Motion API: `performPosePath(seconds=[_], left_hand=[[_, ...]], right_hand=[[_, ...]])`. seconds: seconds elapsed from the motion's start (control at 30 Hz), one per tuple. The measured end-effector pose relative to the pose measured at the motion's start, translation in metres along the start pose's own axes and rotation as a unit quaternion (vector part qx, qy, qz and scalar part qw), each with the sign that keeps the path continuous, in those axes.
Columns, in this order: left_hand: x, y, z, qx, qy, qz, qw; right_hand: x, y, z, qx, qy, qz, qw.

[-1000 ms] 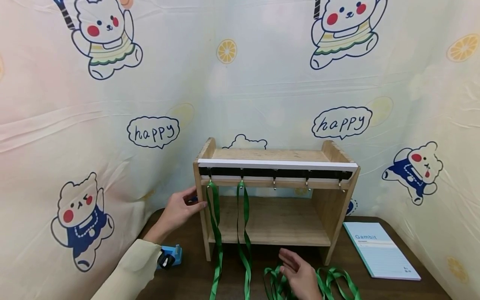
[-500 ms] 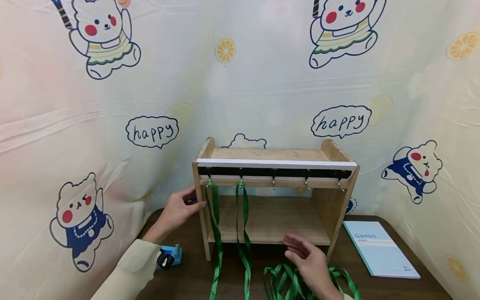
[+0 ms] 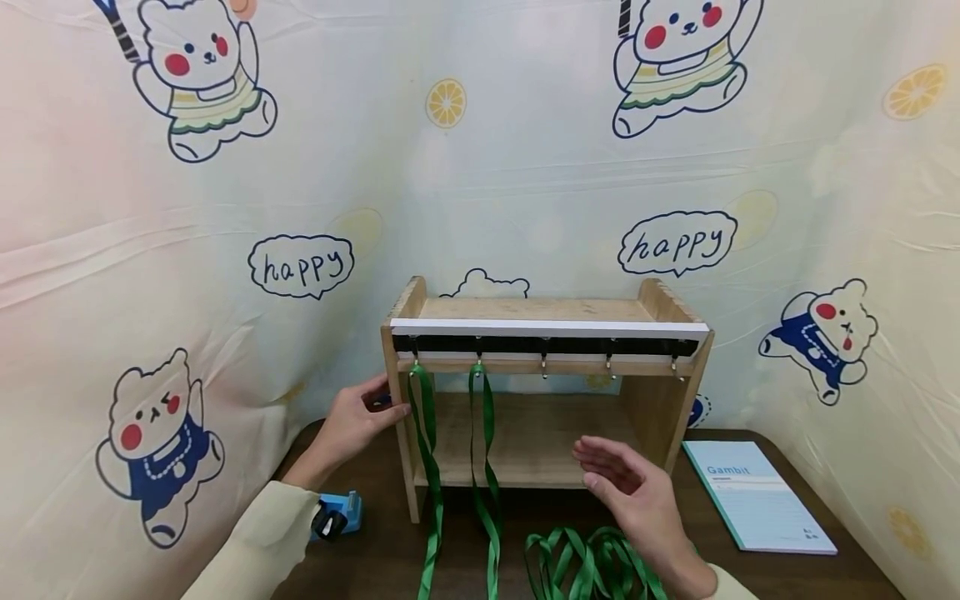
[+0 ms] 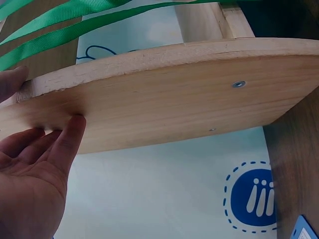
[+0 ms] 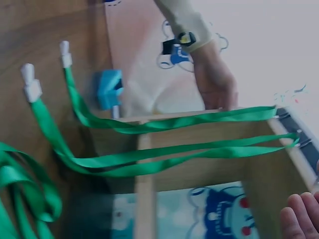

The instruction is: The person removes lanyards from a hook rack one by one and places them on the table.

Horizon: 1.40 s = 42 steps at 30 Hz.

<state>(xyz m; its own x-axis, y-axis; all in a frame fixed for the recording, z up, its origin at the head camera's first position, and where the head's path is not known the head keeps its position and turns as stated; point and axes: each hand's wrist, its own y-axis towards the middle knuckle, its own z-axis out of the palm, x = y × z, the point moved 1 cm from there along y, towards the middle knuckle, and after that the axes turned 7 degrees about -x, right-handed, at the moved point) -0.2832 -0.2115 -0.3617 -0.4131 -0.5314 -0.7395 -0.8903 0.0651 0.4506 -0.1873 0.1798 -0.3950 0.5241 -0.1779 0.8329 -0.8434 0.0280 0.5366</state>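
Green ribbon lanyards (image 3: pixel 428 429) with white clips (image 5: pixel 33 89) hang in two loops from the left metal hooks (image 3: pixel 478 358) of the pale wooden shelf (image 3: pixel 528 454); others lie in a heap (image 5: pixel 12 175), near right, on the dark brown worktop (image 3: pixel 375 567). Likely light, limp, slippery: pinch the loop end. Long axes hang vertical, clips toward near. Left hand (image 3: pixel 356 423) grips the left panel (image 4: pixel 159 94); right hand (image 3: pixel 639 493) hovers, loosely curved, apparently unloaded.

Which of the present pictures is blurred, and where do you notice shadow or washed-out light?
Head view: fairly clear, the large title on the notebook readable; left wrist view: soft shadow on the wooden shelf by the fingertips of the left hand; right wrist view: blurred, the green straps soft-edged, the wall cloth washed out at upper right.
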Motion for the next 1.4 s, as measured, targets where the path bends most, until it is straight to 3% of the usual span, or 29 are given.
performPosePath(seconds=[0.33,0.8,1.03,1.4], left_hand=[[0.000,0.000,0.000,0.001,0.004,-0.001,1.0000],[-0.001,0.002,-0.002,0.005,0.002,0.006,1.0000],[-0.003,0.002,-0.001,0.006,-0.004,0.005,1.0000],[0.001,0.001,-0.001,0.008,-0.007,0.000,0.9999]], right_hand=[[0.043,0.028,-0.009,-0.007,0.000,-0.096,0.9954],[0.082,0.062,0.009,0.035,0.016,-0.120,0.9920],[0.087,0.072,0.029,0.059,0.021,-0.124,0.9903],[0.073,0.076,0.062,0.085,0.025,-0.107,0.9903]])
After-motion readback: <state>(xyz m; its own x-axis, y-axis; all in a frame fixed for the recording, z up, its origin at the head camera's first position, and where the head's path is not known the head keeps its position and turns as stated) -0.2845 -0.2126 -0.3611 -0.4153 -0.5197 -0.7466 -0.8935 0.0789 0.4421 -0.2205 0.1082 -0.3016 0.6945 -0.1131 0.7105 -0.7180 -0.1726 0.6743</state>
